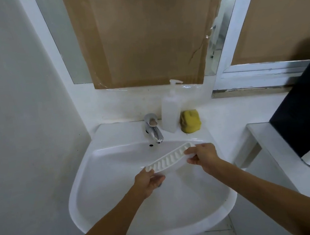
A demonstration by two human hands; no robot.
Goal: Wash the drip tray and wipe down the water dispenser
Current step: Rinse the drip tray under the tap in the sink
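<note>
— Drip tray (171, 159): where is it seen?
— It is held tilted over the white sink (108, 227), below the tap (153, 129), gripped at its near end by the left hand (148, 182) and at its far end by the right hand (203, 157), fingers curled round each end.
— And behind?
— A soap bottle (171, 111) and a yellow sponge (190, 121) are set side by side on the sink's back ledge.

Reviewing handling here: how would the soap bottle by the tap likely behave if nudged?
The soap bottle stands tall on a narrow base, so it would probably tip rather than slide. It looks translucent and maybe near empty, hence likely light. The sponge close beside it might stop a fall that way.
</note>
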